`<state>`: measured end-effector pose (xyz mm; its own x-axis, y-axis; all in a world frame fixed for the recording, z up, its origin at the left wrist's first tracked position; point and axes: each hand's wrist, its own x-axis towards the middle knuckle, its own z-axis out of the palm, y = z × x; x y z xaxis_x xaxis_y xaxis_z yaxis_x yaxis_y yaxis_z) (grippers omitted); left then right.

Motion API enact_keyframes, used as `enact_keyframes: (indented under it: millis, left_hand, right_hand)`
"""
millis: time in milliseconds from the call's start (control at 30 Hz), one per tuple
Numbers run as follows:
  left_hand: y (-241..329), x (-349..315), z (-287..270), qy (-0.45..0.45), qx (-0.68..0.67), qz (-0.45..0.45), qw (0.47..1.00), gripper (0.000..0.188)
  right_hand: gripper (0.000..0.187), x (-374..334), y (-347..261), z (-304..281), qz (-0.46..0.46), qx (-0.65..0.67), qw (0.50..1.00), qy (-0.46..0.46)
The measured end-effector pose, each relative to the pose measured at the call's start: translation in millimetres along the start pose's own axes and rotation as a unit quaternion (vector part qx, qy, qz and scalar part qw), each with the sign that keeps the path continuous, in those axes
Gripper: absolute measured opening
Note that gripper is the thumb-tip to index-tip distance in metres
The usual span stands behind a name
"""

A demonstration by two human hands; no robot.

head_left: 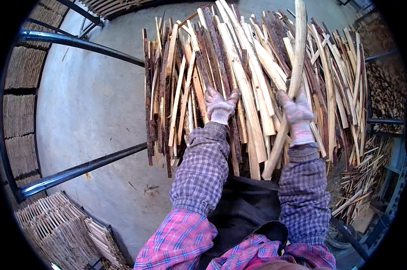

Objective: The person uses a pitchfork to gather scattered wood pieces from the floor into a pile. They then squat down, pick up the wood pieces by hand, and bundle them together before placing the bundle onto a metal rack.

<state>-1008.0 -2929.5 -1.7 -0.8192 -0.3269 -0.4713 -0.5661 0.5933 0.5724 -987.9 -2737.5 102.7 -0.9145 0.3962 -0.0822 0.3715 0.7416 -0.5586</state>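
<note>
A wide heap of long wooden strips [253,96] lies in front of me, some pale and freshly cut, others dark with bark. My right hand [299,114], in a dirty knitted glove, is closed round one long pale strip [299,49]. That strip slants over the heap, its lower end towards my body and its upper end at the top edge of the view. On the middle-left of the heap, my gloved left hand [220,105] rests with thumb and fingers apart. Dark bark-covered strips [218,58] lie just beyond its fingertips.
Metal bars [86,168] run from the heap's left side to a frame. Stacked wood bundles [25,112] line the far left, with another stack [55,229] at lower left. Loose sticks [359,184] lie at lower right. A dark apron [248,202] hangs before me.
</note>
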Motion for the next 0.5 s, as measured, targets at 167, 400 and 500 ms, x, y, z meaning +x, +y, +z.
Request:
enact_keyframes:
  millis: [167, 400, 500]
  left_hand:
    - [-3.5, 1.9, -2.6, -0.004, 0.010, -0.017, 1.000, 0.107]
    - [-2.9, 2.8, -1.5, -0.002, 0.024, -0.008, 1.000, 0.105]
    - [3.8, 3.6, 5.4, -0.011, 0.004, 0.007, 1.000, 0.104]
  right_hand:
    - [0.064, 20.7, -32.1, -53.4, -0.033, 0.191, 0.973, -0.129]
    - [0.078, 79.3, -101.0, -4.8, -0.084, -0.075, 0.992, 0.063]
    - [0.083, 82.9, -97.4, 30.9, -0.041, -0.197, 0.979, -0.025]
